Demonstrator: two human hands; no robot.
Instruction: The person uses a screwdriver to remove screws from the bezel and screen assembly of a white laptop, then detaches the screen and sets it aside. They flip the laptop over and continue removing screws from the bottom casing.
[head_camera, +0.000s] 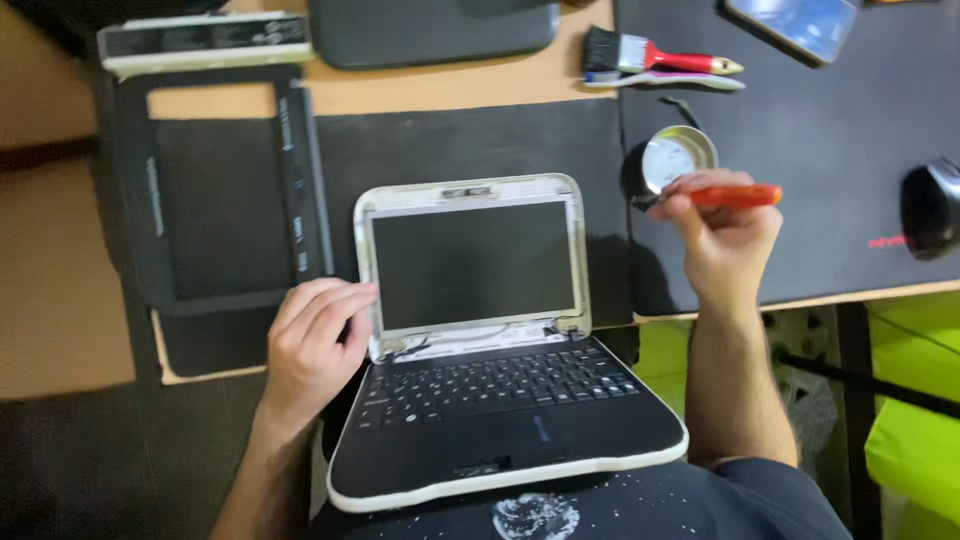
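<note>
Small laptop (500, 350) sits open on the lap against the desk edge, left hand (312, 345) loosely curled with fingers touching the screen's left edge, while the right hand (722, 232) up past the right side is closed around an orange screwdriver (735, 195).

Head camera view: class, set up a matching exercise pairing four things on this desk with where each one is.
Things:
1. small laptop
2. red-handled tool
3. paintbrush
4. round metal tin

Places:
A. at the far edge of the desk, beyond the tin
B. held in the right hand
C. open, its screen's edge touched by the left hand
D. on the black mat, just behind the right hand

Pairs: 1-C, 2-B, 3-A, 4-D
</note>
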